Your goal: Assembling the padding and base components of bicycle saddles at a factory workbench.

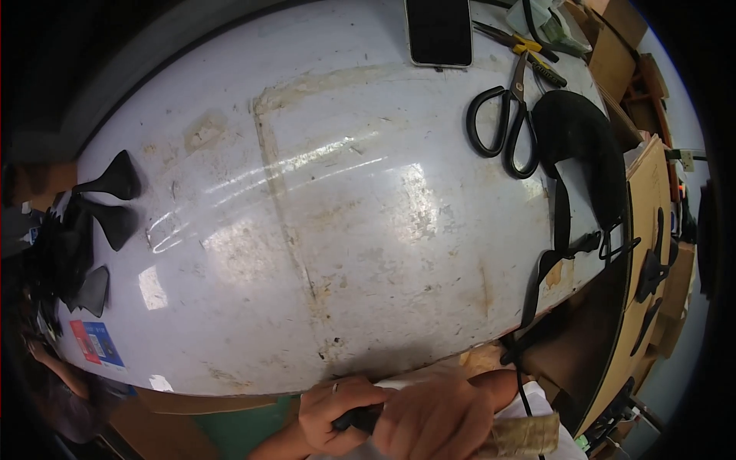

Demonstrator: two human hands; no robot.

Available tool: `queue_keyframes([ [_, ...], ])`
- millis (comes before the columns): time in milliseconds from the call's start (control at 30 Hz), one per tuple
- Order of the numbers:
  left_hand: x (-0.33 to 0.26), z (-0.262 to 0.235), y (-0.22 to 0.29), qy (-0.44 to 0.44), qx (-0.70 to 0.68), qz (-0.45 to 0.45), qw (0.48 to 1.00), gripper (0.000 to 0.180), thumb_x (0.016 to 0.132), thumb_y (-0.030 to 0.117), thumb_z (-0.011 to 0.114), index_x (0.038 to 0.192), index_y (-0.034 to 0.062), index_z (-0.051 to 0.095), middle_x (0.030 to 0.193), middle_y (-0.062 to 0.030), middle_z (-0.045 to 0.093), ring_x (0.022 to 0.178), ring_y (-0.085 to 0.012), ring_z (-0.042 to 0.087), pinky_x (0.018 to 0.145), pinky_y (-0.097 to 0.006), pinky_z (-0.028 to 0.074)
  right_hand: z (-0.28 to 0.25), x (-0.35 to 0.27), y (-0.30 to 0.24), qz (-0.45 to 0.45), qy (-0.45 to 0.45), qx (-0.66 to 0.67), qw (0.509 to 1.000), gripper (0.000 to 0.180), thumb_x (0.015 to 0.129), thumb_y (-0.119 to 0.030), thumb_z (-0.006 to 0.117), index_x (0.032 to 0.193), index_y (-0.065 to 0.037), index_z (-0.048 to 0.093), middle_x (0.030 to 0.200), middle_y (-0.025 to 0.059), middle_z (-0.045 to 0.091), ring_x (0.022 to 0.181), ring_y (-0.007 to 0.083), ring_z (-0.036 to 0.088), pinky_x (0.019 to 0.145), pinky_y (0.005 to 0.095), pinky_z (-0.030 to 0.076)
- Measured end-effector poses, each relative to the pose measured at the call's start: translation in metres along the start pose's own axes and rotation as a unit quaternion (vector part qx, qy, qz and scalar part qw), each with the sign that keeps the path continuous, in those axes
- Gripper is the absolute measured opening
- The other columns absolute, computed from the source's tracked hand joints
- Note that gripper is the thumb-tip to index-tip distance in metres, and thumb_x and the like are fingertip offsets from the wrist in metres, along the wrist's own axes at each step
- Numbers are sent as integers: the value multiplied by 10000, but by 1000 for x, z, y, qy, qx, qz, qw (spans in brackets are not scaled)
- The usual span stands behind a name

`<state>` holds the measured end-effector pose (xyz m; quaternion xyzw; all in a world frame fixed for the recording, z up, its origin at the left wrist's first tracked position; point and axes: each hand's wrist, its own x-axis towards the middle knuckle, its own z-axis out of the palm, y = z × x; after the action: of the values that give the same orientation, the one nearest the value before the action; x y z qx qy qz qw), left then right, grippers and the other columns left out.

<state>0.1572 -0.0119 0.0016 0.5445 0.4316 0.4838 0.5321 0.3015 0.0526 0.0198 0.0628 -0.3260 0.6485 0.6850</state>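
Note:
My left hand [341,414], with a ring on one finger, is closed round a small black piece [359,419] at the near edge of the table. Most of that piece is hidden by my fingers. Right against it, my right hand [433,418] is curled and blurred by motion. A tan, streaked flat piece [529,435] shows beside my right hand; whether the fingers grip it is hard to see. Both hands are low in the view, in front of the white table [368,307].
Flared black pieces [115,180] lie in a pile at the left edge. At the far right are a phone [439,32], scissors [512,123], pliers [506,37] and a black strapped item [586,142]. Cardboard [648,184] borders the right. Another person's hand [38,351] shows at far left.

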Motion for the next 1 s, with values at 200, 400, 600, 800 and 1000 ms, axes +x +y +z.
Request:
queue_keyframes([
  [200, 8, -1, 10, -41, -92, -60, 993, 321, 988, 150, 568, 1099, -129, 680, 869, -232, 744, 761, -312, 751, 729, -387, 620, -5, 3, -52, 26, -99, -109, 989, 225, 954, -136, 724, 824, 6, 608, 681, 106, 644, 566, 230, 636, 564, 387, 565],
  [400, -4, 2, 0, -8, -101, -33, 994, 366, 1027, 187, 558, 1133, -146, 668, 898, -224, 749, 791, -296, 761, 744, -369, 620, -15, 1, -69, 5, -131, -172, 976, 239, 964, -157, 710, 807, -12, 603, 678, 107, 636, 582, 237, 640, 586, 400, 571],
  [600, -6, 7, 12, 14, -19, -77, 997, 190, 977, 53, 645, 1074, -100, 702, 839, -186, 757, 769, -263, 769, 707, -328, 611, -15, 7, -117, 226, -97, -379, 892, 236, 926, -63, 715, 1103, 27, 587, 821, 185, 683, 697, 268, 682, 621, 441, 582],
  [800, -14, -7, 36, 168, -92, -57, 980, 550, 1077, 375, 533, 915, -132, 670, 757, -242, 731, 651, -320, 740, 629, -396, 620, -12, 33, -95, 253, -91, -749, 605, 583, 853, -115, 795, 1350, 52, 541, 1224, 256, 625, 1068, 356, 661, 905, 442, 542],
  [1000, 19, 22, 98, 471, -447, 189, 737, 486, 1073, 514, 495, 853, 82, 533, 694, -78, 650, 505, -173, 600, 479, -344, 528, 6, 2, -70, 359, -177, -527, 749, 579, 944, -238, 759, 1370, 41, 485, 1081, 231, 640, 943, 306, 667, 827, 389, 540],
])
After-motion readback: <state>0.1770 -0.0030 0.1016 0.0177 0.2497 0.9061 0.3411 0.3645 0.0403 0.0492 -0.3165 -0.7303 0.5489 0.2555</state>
